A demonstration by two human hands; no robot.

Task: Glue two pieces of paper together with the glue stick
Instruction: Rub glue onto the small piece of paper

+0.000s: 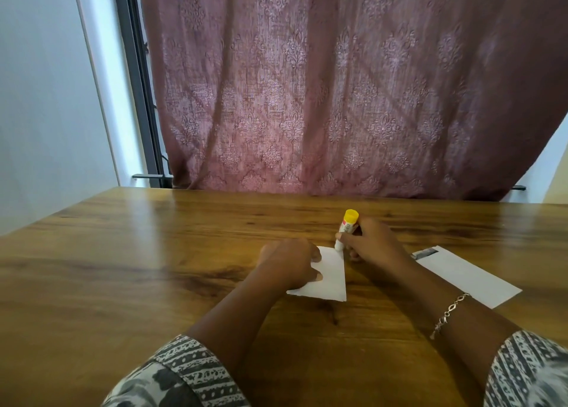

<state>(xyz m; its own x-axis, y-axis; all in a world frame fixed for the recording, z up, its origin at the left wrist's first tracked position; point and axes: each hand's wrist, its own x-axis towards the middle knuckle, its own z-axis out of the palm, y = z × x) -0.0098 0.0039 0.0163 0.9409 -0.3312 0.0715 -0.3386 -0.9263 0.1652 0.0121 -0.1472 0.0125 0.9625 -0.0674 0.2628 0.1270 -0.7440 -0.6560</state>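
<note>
A small white piece of paper [330,276] lies on the wooden table [123,268] in front of me. My left hand [287,263] rests on its left part, fingers curled down onto the sheet. My right hand [370,240] grips a glue stick [345,227] with a yellow end pointing up and its white lower end touching the paper's far right corner. A second, longer white piece of paper [467,276] lies flat to the right, partly behind my right forearm.
A patterned maroon curtain [338,84] hangs behind the table's far edge. A white wall [46,99] and a dark window frame [135,84] stand at the left. A bracelet [448,314] sits on my right wrist.
</note>
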